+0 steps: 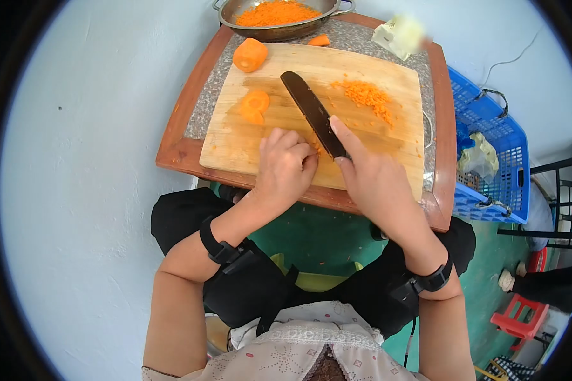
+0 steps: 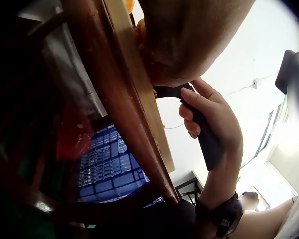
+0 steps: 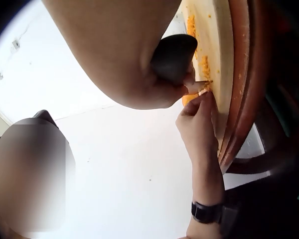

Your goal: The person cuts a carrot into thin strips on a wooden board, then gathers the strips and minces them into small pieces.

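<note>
— knife (image 1: 313, 112) sits in our right hand (image 1: 375, 181), fingers wrapped round the handle, forefinger along the spine, blade slanting across the cutting board (image 1: 388, 152).
— and our left hand (image 1: 285, 166)?
— fingers curled, pinching a small carrot bit at the blade's heel. carrot slices (image 1: 255, 105) lie just beyond; a pan (image 1: 279, 30) of grated carrot stands at the tabletop's far edge.

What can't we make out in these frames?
- Carrot piece under the left hand: head view, the curled fingers cover it.
- Knife edge at the cut: hidden by both hands.
- Pale object at the table's far corner: blurred.
- Pan of grated carrot: cut off by the top edge.
- Right hand fingertips: right wrist view, palm blocks them.
</note>
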### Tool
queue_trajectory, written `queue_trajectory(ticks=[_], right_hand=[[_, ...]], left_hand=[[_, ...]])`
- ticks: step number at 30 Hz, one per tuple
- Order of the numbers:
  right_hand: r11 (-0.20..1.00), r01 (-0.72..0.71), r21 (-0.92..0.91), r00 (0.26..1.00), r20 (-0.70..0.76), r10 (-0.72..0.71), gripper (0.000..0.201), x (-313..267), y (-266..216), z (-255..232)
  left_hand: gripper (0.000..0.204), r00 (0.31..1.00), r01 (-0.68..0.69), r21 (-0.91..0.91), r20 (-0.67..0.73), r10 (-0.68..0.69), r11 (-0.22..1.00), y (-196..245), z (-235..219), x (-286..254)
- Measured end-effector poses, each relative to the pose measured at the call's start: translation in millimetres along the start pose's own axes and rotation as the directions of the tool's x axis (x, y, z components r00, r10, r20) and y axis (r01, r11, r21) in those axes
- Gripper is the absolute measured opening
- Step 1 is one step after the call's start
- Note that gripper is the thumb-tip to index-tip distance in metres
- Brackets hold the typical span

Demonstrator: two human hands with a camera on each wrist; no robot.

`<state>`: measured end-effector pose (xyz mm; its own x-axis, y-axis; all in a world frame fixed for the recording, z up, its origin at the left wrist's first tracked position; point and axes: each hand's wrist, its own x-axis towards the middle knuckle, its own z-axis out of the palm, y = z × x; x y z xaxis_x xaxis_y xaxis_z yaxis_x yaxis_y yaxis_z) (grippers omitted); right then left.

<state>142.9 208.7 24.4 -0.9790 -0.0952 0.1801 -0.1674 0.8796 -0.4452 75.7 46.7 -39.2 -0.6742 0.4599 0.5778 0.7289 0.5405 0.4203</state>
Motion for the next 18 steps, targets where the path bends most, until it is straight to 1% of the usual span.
queue_trajectory(ticks=[4, 6, 13, 16, 18], right_hand=[[0.999, 0.011, 0.043, 1.000, -0.024, -0.010, 0.055, -4.9, -2.5, -14.1], [0.999, 0.029, 0.022, 1.000, -0.009, -0.029, 0.054, -9.8, -7.1, -22.8], [0.994, 0.086, -0.061, 0.996, -0.006, -0.086, 0.052, -19.3, -10.3, -19.0], [0.994, 0.083, -0.065, 0.997, 0.013, -0.082, 0.053, -19.6, -8.7, -17.3], [1.000, 0.018, -0.023, 0.999, 0.051, -0.017, 0.056, -19.7, -10.2, -17.4]], left_hand=[[0.008, 1.000, 0.030, 0.002, 0.009, -0.030, 1.000, -1.8, -2.0, -0.7], [0.009, 0.998, 0.063, 0.032, 0.025, -0.064, 0.998, -1.2, -4.1, -0.3], [0.011, 0.998, 0.056, 0.008, 0.012, -0.056, 0.998, 0.6, -2.7, 0.0], [0.011, 0.999, 0.043, -0.005, 0.008, -0.043, 0.999, 0.1, -1.3, 0.0], [0.010, 1.000, 0.028, -0.011, 0.000, -0.028, 1.000, -0.3, -1.7, 0.6]])
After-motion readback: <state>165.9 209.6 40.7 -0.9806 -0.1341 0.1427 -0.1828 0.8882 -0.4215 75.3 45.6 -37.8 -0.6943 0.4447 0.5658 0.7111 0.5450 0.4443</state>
